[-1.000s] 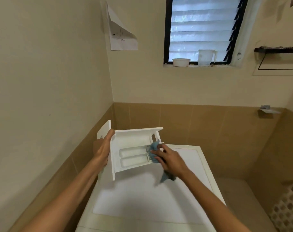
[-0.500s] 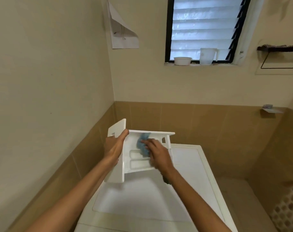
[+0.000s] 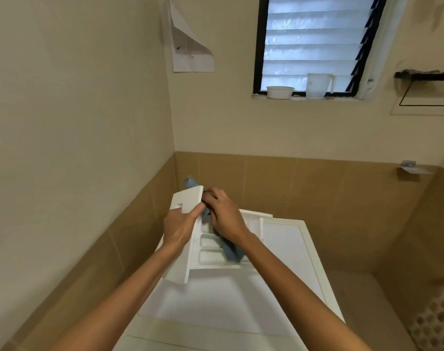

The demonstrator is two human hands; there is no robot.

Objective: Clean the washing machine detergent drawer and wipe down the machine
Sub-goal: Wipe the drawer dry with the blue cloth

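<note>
Head view: detergent drawer (image 3: 208, 257) holds blue cloth (image 3: 231, 250), seemingly bunched.

Pretty plain room tbh, cream walls (image 3: 76, 122) with a tan tile band (image 3: 317, 198) down low, daylight through a black-framed louvre window (image 3: 309, 41), white bowl (image 3: 280, 92) and jug (image 3: 318, 85) on the sill, curling paper (image 3: 190, 51) beside it.
</note>
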